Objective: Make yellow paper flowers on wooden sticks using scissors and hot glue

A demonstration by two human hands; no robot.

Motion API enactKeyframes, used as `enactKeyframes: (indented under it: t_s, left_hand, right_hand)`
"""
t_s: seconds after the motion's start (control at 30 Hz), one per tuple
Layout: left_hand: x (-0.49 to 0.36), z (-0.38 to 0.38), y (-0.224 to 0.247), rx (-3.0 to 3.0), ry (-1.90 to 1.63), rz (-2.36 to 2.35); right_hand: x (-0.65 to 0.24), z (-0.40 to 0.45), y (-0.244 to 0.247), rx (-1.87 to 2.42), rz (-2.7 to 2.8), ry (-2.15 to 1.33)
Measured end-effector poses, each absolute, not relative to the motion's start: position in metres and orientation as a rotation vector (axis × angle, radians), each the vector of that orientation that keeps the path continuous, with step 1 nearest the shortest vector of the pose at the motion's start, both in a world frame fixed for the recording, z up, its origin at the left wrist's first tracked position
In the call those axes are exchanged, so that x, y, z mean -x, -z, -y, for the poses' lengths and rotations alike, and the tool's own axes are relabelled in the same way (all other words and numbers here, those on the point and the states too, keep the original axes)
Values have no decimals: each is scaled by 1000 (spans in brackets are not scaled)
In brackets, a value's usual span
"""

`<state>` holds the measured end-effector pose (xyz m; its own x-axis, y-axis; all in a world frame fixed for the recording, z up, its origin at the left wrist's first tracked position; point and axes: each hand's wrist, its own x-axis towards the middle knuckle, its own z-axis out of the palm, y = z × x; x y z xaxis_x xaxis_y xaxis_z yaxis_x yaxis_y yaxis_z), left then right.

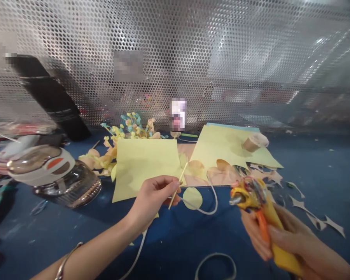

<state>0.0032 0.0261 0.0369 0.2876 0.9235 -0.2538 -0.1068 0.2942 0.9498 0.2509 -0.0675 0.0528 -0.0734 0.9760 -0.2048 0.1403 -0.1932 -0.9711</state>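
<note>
My left hand (156, 190) pinches a thin pale-yellow stick (179, 182) between thumb and fingers, tilted up to the right. Wrapped in the fingers of my right hand (294, 237) is a yellow glue gun (284, 258) with an orange trigger (262, 225); its metal nozzle points left, apart from the stick. A round yellow-green paper piece (192, 198) lies just right of my left hand. Behind that hand is a yellow paper sheet (146, 159). A white cord (214, 198) passes across the round piece.
A clear lidded bottle (72, 186) lies tilted at left. Paper flowers (131, 126) stand behind the sheet. A tape roll (254, 142) rests on more yellow paper (218, 142). Paper scraps (306, 212) are scattered at right. A perforated metal panel (175, 46) closes off the back.
</note>
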Motion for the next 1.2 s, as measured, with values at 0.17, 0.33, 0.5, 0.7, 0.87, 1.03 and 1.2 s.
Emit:
enactKeyframes:
  t_s: [0.17,0.33,0.5,0.7,0.87,1.03,1.2]
  left_hand:
    - [-2,-24,-36,-1024,-869,-1004]
    - [-3,-24,-36,-1028,-856,-1018]
    - [-3,-25,-37,-1019,-842,-1014]
    - [-3,-24,-36,-1045,-859,-1020]
    - [-3,-24,-37,-1049,-860,-1041]
    - [-4,-24,-38,-1068,-868,-1065]
    - [-4,-23,-36,-1079,-875,-1063]
  right_hand:
    - [-224,43,-59,1047,1266,-1769]
    - [-221,33,-37,1094,1314,-1639]
    - [-228,36,-27,1217,1406,-1555]
    - [-230,36,-26,1349,1531,-1458]
    - [-231,36,-25,1348,1518,-1415]
    - [-230,37,-26,1355,1460,-1386]
    - [-226,37,-26,1421,1527,-1275]
